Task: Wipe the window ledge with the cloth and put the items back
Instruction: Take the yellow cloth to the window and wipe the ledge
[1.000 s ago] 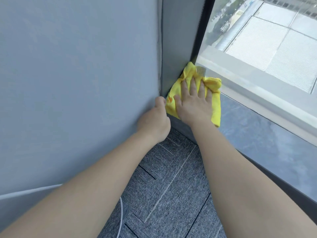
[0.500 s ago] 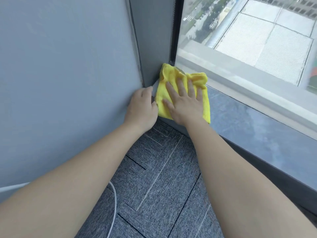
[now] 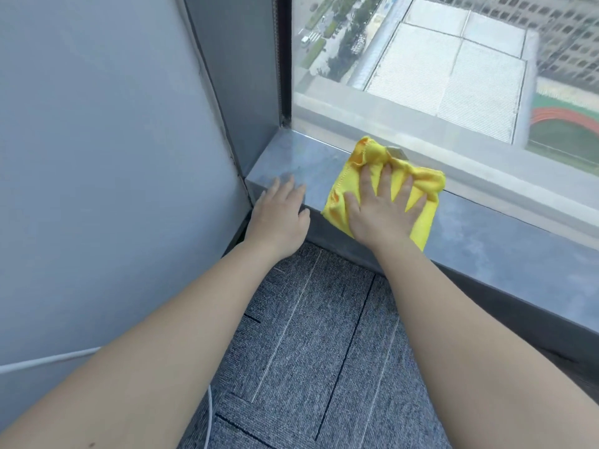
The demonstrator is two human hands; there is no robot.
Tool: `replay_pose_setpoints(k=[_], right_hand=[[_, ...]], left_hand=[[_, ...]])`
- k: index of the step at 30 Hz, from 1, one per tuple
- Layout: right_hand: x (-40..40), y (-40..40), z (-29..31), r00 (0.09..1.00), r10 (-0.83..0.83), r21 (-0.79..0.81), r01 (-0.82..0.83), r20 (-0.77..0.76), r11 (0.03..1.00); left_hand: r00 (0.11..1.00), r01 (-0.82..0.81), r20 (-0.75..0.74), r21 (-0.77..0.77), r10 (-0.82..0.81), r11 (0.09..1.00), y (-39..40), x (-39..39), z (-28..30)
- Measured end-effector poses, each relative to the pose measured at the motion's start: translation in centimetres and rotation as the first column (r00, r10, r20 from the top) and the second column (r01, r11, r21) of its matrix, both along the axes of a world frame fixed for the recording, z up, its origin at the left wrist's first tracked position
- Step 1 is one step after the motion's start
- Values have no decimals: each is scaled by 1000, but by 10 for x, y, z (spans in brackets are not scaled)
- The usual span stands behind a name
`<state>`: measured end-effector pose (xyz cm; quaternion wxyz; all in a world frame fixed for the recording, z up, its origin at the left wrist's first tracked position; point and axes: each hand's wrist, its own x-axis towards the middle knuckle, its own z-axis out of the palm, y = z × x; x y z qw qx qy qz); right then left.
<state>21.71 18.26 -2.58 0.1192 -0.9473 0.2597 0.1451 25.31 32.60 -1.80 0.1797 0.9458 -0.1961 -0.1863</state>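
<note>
A yellow cloth point(image 3: 418, 179) lies crumpled on the grey stone window ledge point(image 3: 301, 163), a short way right of the corner. My right hand point(image 3: 382, 209) presses flat on the cloth with fingers spread. My left hand point(image 3: 278, 212) rests on the ledge's front edge near the corner, fingers apart, holding nothing. No items stand on the visible ledge.
A grey wall panel point(image 3: 97, 157) and a dark window frame point(image 3: 283, 59) close the corner at left. The window glass point(image 3: 453, 76) runs along the back of the ledge. Grey carpet tiles point(image 3: 324, 351) lie below, with a white cable point(image 3: 48, 359) at lower left.
My right hand has slid the cloth rightward out of the corner along the ledge. My left hand has moved from the wall edge onto the ledge's front edge.
</note>
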Motion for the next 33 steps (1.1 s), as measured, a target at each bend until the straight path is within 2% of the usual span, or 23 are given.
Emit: replay_pose_setpoints(k=[6,10,18,24,30,33], right_hand=[[9,3,2,954,298,-34,-297,23,954],[3,0,0,944,328,-39,-327,42,944],[-47,-42,-1,981,185,-25,-184,53,983],[-87,-82,0,999,-52,-56,51,-6,997],[-68,-71,0,963,-267,-6,267,-22,964],[-54,-56,0,978,-206,7,206,12,979]], left_hand=[[999,39,32,58,-41,998,-1,-1,-1],[997,35,61,73,-39,997,-3,-3,0],[983,167,81,9,-168,986,-52,-30,7],[965,254,58,40,-256,966,-84,-47,2],[955,292,43,46,-294,955,-82,-44,-3],[968,249,22,-77,-248,965,-79,-41,-3]])
